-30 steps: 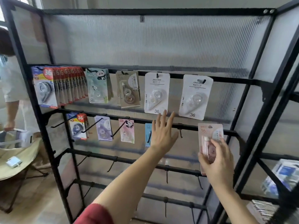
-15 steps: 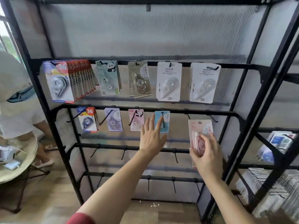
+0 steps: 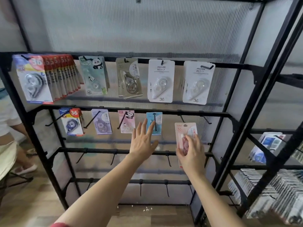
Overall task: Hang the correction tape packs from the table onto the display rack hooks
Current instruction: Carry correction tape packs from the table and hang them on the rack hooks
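Your right hand (image 3: 192, 154) has its fingers curled round a pink carded correction tape pack (image 3: 184, 131). It's held upright, right of centre in the frame, just under the second rail of the black metal display rack (image 3: 213, 114) and just below a bare hook (image 3: 182, 118). The card has a glossy clear blister, and "36" is printed at its top left.

Your left hand (image 3: 142, 141) is flat with its fingers straight and spread. The fingertips overlap the small blue pack (image 3: 158, 120) hanging mid-frame, but you can't tell whether they touch it.

Behind it all is a ribbed translucent plastic panel (image 3: 147, 27). On the top row, two white cards (image 3: 161, 81) read "36" at the bottom, a pale green one (image 3: 94, 76) says "PANDA" with a cartoon panda, and the thick stack of red-and-blue packs (image 3: 35, 79) at upper left shows "36".
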The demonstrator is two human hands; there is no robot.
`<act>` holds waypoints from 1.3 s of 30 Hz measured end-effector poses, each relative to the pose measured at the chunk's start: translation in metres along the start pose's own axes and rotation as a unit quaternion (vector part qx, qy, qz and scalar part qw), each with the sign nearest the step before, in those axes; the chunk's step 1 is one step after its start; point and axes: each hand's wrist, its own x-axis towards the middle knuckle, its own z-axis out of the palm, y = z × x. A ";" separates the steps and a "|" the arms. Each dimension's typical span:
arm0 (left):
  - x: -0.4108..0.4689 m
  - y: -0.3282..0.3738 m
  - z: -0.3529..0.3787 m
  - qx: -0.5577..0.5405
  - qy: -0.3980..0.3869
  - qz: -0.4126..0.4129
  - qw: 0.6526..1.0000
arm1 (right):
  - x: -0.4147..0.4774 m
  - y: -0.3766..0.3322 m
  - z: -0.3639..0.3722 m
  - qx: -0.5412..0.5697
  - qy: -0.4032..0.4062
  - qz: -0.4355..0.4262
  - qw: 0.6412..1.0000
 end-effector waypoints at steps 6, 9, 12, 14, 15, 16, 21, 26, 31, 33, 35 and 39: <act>0.040 0.004 0.004 0.022 -0.008 -0.004 1.000 | 0.031 0.027 0.036 0.012 -0.021 0.011 1.000; 0.057 0.007 0.014 0.033 -0.017 0.003 0.999 | 0.038 0.037 0.049 0.006 -0.043 0.011 0.999; 0.072 0.011 0.027 0.032 -0.027 0.003 0.999 | 0.045 0.045 0.057 -0.004 -0.042 -0.013 0.999; 0.081 0.014 0.032 0.029 -0.025 0.001 0.999 | 0.051 0.047 0.060 -0.004 -0.027 -0.026 0.999; 0.085 0.015 0.034 0.029 -0.021 -0.001 0.999 | 0.053 0.048 0.062 0.001 -0.020 -0.027 0.999; 0.089 0.017 0.035 0.027 -0.013 -0.001 1.000 | 0.054 0.049 0.064 0.005 -0.015 -0.026 1.000; 0.110 0.029 0.033 -0.004 0.015 0.006 1.000 | 0.046 0.058 0.075 0.018 0.010 -0.024 0.999; 0.117 0.029 0.043 -0.008 0.010 -0.019 1.000 | 0.044 0.062 0.084 0.022 0.026 -0.025 0.999; 0.117 0.028 0.043 0.011 0.001 -0.018 1.000 | 0.038 0.075 0.091 0.013 0.028 -0.027 0.999; 0.117 0.028 0.043 0.014 0.003 -0.020 1.000 | 0.038 0.076 0.091 0.009 0.023 -0.024 0.999; 0.117 0.029 0.043 0.014 0.006 -0.017 1.000 | 0.044 0.074 0.092 0.009 0.013 -0.020 1.000; 0.116 0.027 0.041 0.010 0.008 -0.010 1.000 | 0.073 0.072 0.100 -0.005 -0.054 -0.016 0.998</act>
